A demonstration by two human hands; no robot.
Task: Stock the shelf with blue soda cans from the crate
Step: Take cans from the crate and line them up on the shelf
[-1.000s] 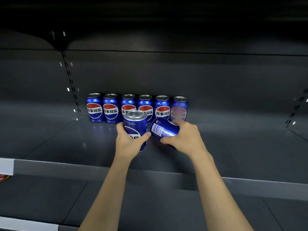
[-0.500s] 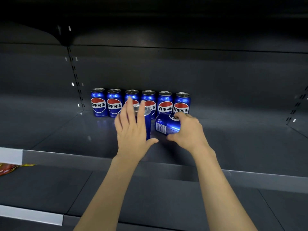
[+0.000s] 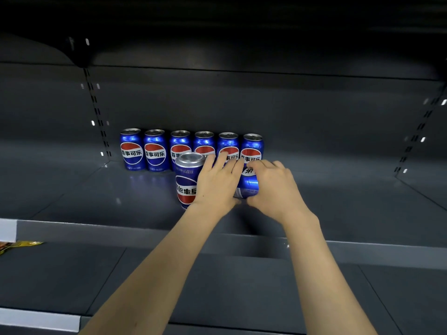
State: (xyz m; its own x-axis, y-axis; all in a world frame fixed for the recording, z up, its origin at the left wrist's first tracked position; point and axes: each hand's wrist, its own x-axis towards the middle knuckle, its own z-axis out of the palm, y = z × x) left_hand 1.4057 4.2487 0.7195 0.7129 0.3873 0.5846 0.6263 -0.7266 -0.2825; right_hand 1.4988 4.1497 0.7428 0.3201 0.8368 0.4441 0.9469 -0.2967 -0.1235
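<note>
Six blue soda cans [image 3: 156,151] stand in a row against the back of the dark shelf [image 3: 338,189]. In front of them a seventh can [image 3: 187,182] stands free with its logo upside down. Just right of it, another blue can [image 3: 249,187] is tilted and held between both hands. My left hand [image 3: 217,184] lies over its left side with fingers stretched toward the row and the thumb under its near end. My right hand [image 3: 273,187] wraps its right side. The crate is out of view.
The shelf's grey front lip [image 3: 121,230] runs across below my wrists. A lower shelf [image 3: 242,286] lies underneath, with a yellow snack packet [image 3: 17,245] at its far left. The upper shelf [image 3: 242,32] overhangs the cans. Slotted uprights [image 3: 96,112] mark the back wall.
My left hand let go of the upright can, leaving it standing, and moved right onto the tilted can. My right hand has kept that can and turned it more upright.
</note>
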